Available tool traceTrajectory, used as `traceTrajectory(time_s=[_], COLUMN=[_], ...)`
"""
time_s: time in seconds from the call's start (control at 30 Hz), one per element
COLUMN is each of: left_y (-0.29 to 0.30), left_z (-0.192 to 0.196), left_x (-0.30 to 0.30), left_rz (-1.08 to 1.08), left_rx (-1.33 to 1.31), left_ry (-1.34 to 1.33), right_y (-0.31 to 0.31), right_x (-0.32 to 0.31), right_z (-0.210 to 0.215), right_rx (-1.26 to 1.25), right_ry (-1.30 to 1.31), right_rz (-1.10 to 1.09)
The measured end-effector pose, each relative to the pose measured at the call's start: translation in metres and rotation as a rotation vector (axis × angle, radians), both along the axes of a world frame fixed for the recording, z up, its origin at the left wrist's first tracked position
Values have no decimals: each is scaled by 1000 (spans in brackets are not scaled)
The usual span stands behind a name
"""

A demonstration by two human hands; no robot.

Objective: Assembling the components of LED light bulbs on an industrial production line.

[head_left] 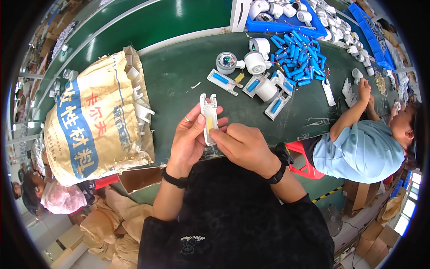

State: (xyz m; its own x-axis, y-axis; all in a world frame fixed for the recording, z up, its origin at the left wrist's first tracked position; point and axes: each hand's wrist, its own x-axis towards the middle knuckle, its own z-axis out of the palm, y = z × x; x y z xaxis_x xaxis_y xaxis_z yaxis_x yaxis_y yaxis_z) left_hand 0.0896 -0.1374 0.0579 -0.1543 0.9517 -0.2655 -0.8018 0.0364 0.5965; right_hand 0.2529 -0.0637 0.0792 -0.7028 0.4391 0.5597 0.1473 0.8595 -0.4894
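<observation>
My left hand (184, 141) grips a narrow white plastic handle shell (208, 106) with two hooked prongs at its far end. Inside the shell lies a small yellow pad (209, 123). The curled fingers of my right hand (248, 145) pinch at the near end of this pad; the fingertips partly cover it. Beyond my hands, similar shells hold blue battery cells, among them one white shell (222, 81). Close to it are a second yellow pad (239, 77), a round white housing with a circuit inside (226, 62) and a white grilled head (255, 63).
A large paper sack (58, 134) of white shells stands at the left on the green table (174, 67). Loose blue battery cells (298, 58) are heaped at the far right, below a blue bin (286, 24). At the right a person in a light blue shirt (363, 152) works at the table.
</observation>
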Motion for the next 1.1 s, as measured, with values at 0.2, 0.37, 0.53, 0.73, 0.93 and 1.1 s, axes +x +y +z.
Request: traceTrajectory(time_s=[0.2, 0.37, 0.53, 0.73, 0.93, 1.1], left_y=[11, 30, 114, 217, 130, 41], left_z=[8, 11, -13, -67, -65, -15], left_x=[6, 41, 167, 278, 189, 21], left_rz=[-30, -157, -269, -161, -223, 187], left_rx=[-31, 0, -57, -17, 78, -27], left_ry=[25, 38, -34, 149, 584, 1447], right_y=[8, 24, 31, 1, 6, 9], right_x=[3, 40, 134, 169, 144, 66], right_z=[2, 2, 22, 24, 5, -3], right_rx=[-132, -474, -1030, -1141, -1486, -1670], right_ry=[62, 268, 849, 1060, 997, 689], right_rz=[-53, -449, -507, -373, -267, -84])
